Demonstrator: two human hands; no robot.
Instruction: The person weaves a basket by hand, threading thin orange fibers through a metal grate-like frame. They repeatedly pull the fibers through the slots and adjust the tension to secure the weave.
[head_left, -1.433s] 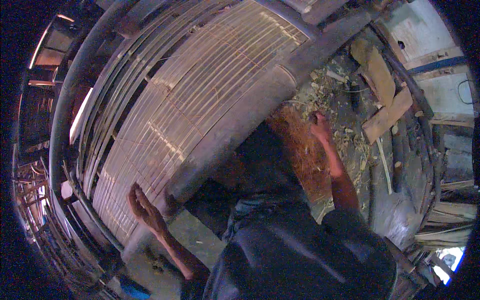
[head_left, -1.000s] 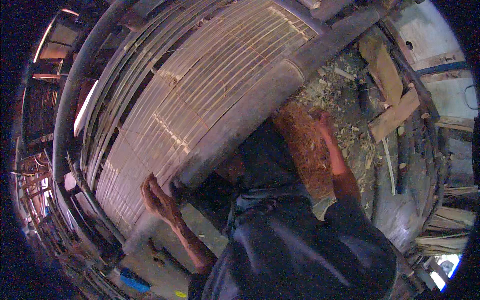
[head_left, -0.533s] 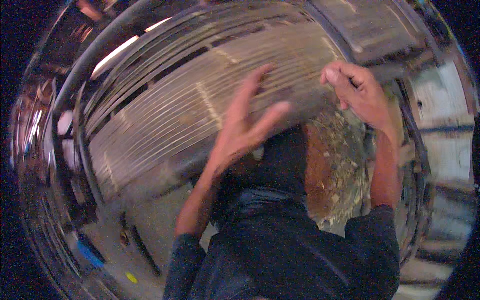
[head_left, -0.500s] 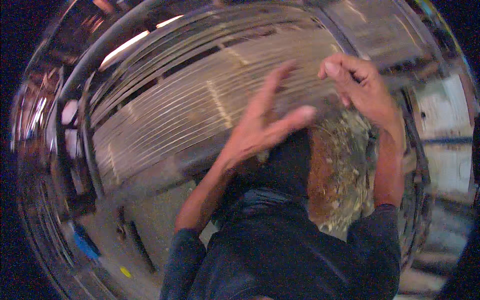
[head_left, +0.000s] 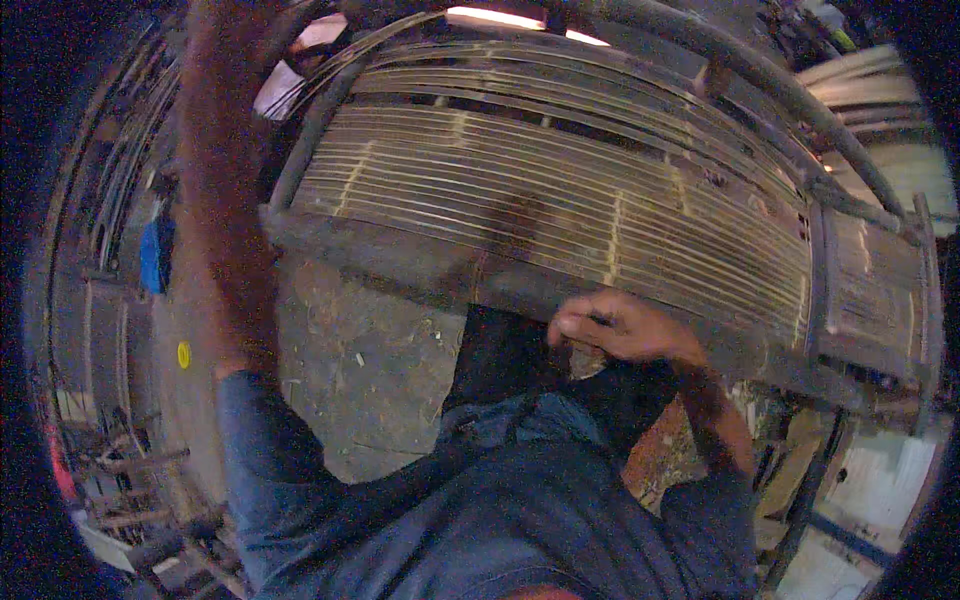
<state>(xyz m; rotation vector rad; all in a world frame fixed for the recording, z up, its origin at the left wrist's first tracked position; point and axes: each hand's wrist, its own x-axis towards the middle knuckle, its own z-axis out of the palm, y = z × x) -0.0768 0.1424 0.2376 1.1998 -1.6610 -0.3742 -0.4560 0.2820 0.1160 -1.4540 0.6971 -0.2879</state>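
Note:
My left forearm (head_left: 235, 220) is raised at the left and runs up past the top edge; the hand itself is cut off from view. My right hand (head_left: 615, 325) is above my lap, just in front of the near rail. Its fingers are curled together, and whatever they hold, if anything, cannot be made out. Beyond it stretches a wide panel of thin, light parallel strips (head_left: 560, 215), crossed by short pale bands. A thick round-poled frame (head_left: 400, 245) borders the panel. Several strips at its far side look loose or spaced apart.
On the floor at the left lie a yellow ring (head_left: 184, 354) and small pale scraps. A blue object (head_left: 156, 255) is behind my left arm. Wooden pieces (head_left: 135, 480) crowd the lower left. White panels (head_left: 855, 490) stand at the right.
My left arm has swung up and left, taking its hand out of the picture. My right hand has come down toward my lap. The view has turned, so the panel now tilts the other way.

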